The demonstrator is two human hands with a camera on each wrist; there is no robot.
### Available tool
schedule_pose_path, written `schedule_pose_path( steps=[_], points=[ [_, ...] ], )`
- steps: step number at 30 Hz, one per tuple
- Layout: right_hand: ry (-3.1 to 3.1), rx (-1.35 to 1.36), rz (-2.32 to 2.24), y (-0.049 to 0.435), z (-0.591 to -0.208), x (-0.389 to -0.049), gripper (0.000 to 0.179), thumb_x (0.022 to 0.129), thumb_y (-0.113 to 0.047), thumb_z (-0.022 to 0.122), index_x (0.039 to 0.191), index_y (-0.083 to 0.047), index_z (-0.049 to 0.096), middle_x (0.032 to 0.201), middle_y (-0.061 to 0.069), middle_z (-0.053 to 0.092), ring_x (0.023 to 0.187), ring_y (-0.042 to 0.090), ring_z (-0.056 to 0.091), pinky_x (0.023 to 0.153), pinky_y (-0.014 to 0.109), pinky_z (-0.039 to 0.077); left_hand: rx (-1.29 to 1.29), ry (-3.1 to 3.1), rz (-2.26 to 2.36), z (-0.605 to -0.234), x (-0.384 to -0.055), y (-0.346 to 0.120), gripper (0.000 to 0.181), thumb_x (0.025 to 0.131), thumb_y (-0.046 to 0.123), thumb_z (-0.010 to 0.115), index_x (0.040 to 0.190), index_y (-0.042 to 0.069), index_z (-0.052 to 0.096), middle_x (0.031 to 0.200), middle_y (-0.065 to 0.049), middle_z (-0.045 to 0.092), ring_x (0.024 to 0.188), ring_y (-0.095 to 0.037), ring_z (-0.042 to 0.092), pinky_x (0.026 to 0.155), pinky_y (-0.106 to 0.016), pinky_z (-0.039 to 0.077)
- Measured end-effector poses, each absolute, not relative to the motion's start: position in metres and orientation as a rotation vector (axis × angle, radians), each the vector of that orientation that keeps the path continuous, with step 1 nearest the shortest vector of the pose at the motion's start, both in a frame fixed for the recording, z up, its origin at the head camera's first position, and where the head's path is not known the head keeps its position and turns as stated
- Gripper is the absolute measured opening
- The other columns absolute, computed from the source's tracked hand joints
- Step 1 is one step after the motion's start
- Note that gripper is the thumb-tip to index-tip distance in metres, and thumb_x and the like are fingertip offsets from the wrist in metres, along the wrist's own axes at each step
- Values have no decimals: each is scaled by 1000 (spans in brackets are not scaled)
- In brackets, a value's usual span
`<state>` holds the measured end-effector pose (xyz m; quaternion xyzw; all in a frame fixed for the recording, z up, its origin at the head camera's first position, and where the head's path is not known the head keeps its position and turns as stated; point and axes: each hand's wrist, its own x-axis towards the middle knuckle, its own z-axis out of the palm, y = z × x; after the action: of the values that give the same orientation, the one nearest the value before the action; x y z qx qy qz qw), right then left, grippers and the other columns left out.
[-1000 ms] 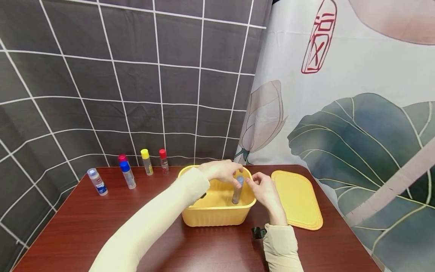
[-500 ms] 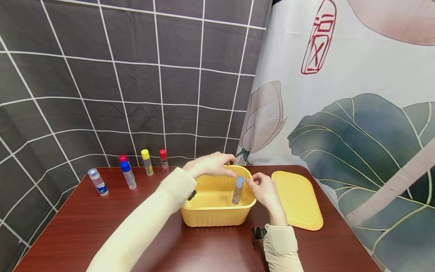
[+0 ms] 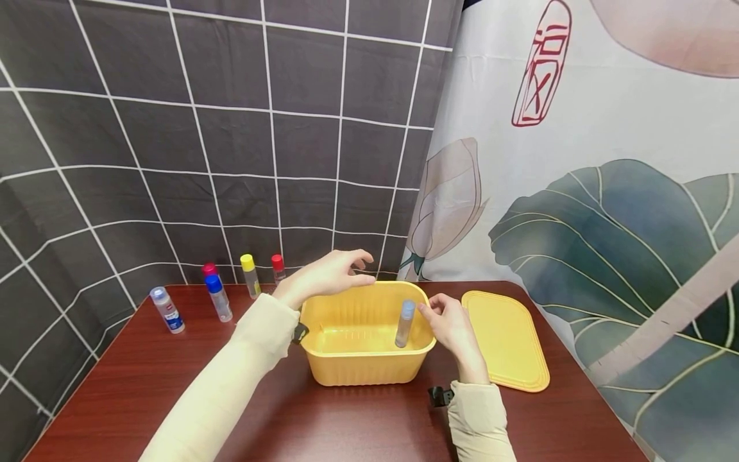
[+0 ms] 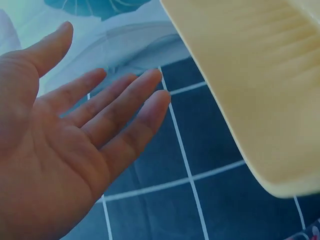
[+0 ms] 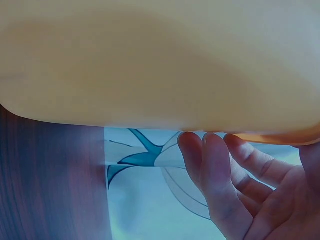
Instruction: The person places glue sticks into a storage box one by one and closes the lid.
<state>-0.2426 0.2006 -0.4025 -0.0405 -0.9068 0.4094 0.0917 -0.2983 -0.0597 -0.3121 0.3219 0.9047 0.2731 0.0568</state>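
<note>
A yellow plastic bin (image 3: 366, 370) stands on the table. Inside it, at the right end, a small clear bottle with a pale blue cap (image 3: 405, 324) stands tilted. My right hand (image 3: 453, 327) holds the bin's right rim; in the right wrist view its fingertips (image 5: 216, 152) meet the rim's edge from below. Over the bin's back left corner hovers my left hand (image 3: 326, 277), fingers loosely extended and nothing in them. The left wrist view shows its bare palm (image 4: 65, 145) beside the bin wall (image 4: 260, 100).
Left of the bin stand several small capped bottles: a clear-capped one (image 3: 167, 310), a blue-capped one (image 3: 218, 298), one with a dark pink cap (image 3: 209, 269), a yellow-capped one (image 3: 250, 276) and a red-capped one (image 3: 278, 266). A yellow lid (image 3: 508, 340) lies to the right.
My left hand has moved left and up, away from the pale-blue-capped bottle, which stays in the bin. My right hand keeps its place on the rim.
</note>
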Motion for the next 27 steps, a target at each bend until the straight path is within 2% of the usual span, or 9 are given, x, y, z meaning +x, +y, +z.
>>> schedule_pose_path(
  steps=[7,14,27],
  points=[
    [-2695,-126,1222,201,-402,-243,19,93,-22,67,94,-3,64,72,6,53,64,20,50,54,29,42,880,2792,965,-322,-297,-87,47,93,34,67,133,11,56,122,-11,63,106,-24,64,94,-41,49],
    [-2690,-107,1212,202,-402,-243,20,92,-23,68,93,-4,64,71,6,52,64,20,50,55,30,41,762,2788,1095,-335,-292,-115,50,93,37,66,134,11,54,128,-12,61,115,-28,60,96,-46,47],
    [-2681,-105,1212,202,-404,-243,20,92,-24,68,92,-4,64,70,5,52,64,20,50,55,30,42,530,2954,1101,-358,-281,-162,54,94,40,62,135,7,53,124,-18,62,111,-34,61,93,-52,48]
  ],
)
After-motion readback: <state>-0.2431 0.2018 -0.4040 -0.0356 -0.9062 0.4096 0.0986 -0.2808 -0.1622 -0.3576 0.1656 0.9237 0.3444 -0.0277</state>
